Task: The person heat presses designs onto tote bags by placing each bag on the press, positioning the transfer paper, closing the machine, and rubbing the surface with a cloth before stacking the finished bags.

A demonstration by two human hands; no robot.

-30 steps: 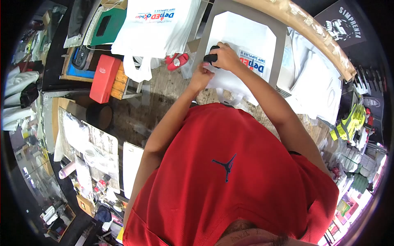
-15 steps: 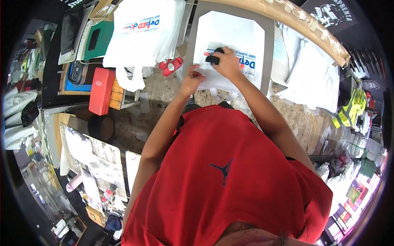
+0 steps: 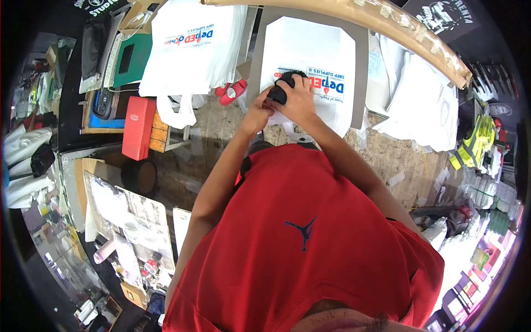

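Note:
A white printed bag point(image 3: 310, 44) lies flat on a grey board point(image 3: 360, 61), with blue and red lettering on it. My right hand point(image 3: 300, 102) is closed round a black rounded object point(image 3: 278, 94) over the left part of the print; its exact kind is not clear. Close against it, at the bag's lower left edge, is my left hand point(image 3: 259, 113). Its fingers are bent together by the black object, and what they grip is hidden. The bag's handle point(image 3: 296, 133) hangs toward my body.
A stack of similar printed bags point(image 3: 191, 61) lies to the left, beside red scissors-like or shoe-like items point(image 3: 232, 91). A red box point(image 3: 138, 127) stands further left. White bags point(image 3: 426, 105) are piled on the right. A long cardboard tube point(image 3: 381, 25) crosses behind the board.
My right hand has moved down and left with the black object, turning it. It now meets my left hand, which was apart from it before. The view has shifted slightly.

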